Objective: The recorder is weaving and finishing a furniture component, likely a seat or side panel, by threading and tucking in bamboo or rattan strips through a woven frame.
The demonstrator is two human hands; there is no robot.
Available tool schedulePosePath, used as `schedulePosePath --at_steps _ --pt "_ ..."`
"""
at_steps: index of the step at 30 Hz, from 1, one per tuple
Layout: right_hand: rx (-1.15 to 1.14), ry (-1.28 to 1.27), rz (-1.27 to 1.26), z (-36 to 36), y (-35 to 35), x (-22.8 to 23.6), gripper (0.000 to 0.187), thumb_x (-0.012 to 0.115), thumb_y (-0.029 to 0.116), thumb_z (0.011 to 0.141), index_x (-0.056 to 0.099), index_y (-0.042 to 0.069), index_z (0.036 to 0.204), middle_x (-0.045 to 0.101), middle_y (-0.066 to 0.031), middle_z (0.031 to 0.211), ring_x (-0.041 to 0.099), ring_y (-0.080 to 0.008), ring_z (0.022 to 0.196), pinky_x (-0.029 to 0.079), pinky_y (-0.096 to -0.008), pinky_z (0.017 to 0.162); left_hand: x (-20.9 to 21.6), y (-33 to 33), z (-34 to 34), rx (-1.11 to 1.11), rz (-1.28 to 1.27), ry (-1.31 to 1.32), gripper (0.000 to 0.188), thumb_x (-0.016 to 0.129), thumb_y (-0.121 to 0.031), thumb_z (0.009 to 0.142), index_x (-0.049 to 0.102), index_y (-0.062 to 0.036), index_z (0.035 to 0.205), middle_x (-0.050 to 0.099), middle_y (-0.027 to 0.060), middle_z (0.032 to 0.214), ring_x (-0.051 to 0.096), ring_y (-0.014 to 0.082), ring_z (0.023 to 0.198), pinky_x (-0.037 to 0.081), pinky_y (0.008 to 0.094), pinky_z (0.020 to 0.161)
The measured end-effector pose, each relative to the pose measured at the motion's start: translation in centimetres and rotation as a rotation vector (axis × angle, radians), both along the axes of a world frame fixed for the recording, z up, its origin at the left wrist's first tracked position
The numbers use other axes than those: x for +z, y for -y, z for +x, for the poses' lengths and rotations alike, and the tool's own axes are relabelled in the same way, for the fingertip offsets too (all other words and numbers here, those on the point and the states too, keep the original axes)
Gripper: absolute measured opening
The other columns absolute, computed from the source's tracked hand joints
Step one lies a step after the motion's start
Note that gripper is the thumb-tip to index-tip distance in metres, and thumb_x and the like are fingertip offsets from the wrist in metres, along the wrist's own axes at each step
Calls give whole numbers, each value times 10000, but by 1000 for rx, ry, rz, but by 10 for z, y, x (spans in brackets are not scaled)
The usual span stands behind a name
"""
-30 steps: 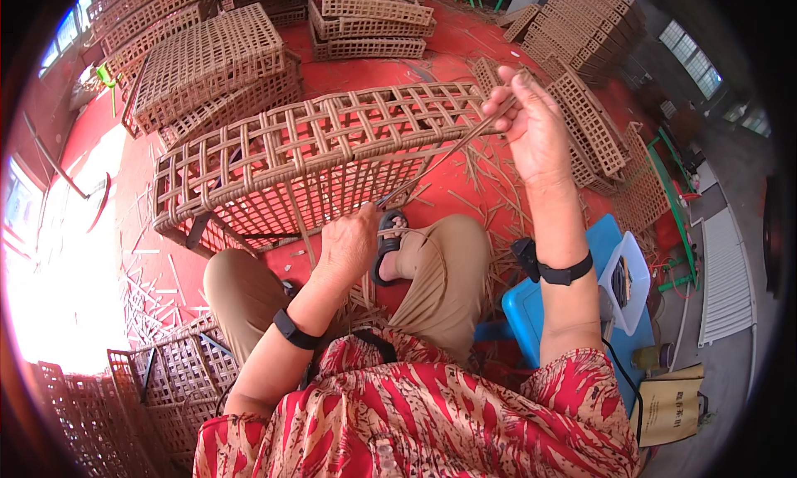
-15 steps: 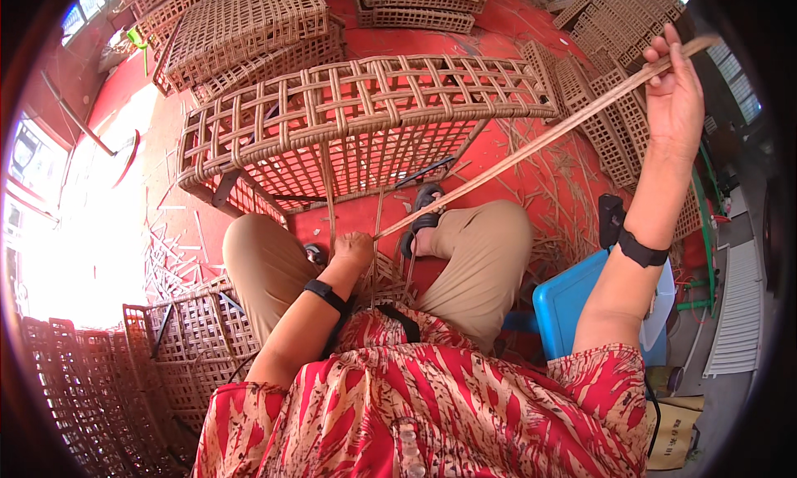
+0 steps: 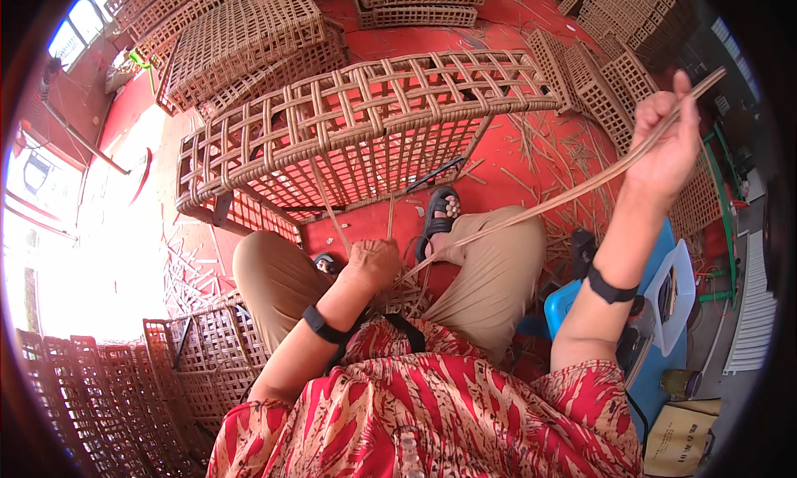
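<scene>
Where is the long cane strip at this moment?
The cane strip runs taut from the left hand between the knees up to the raised right hand.

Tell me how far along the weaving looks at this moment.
Done: the big lattice basket in front of the knees already has a woven open-grid top and sides. In hand: the right hand is raised, pulling a long cane strip taut, while the left hand pins its other end at a small woven piece on the lap. Left: that piece is mostly hidden, so its progress cannot be judged.

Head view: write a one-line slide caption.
Right hand pulls a cane strip taut; left hand grips woven work.
</scene>
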State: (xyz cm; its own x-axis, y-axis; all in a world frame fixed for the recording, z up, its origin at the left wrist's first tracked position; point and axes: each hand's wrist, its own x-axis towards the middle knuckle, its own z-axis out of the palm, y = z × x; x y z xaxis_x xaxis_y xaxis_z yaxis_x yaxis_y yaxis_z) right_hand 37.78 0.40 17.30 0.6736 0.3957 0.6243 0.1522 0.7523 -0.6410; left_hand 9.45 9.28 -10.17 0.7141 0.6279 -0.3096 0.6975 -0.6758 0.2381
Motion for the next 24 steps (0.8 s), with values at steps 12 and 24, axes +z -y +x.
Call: schedulePosePath --at_steps 12,24 --pt "330 -580 -496 -136 -8 -209 265 508 176 966 577 26 1173 628 -50 807 564 -82 615 411 -192 496 172 -91 -10 -106 622 842 349 671 -287 845 620 -65 1110 579 109 1089 526 309 1013 416 423 884" --pt "442 -569 -583 -136 -42 -214 266 573 264 962 617 65 1133 547 10 616 474 -70 462 331 -204 392 132 -48 -14 -133 809 812 390 626 -7 710 627 -104 1088 545 45 965 550 236 898 413 382 818"
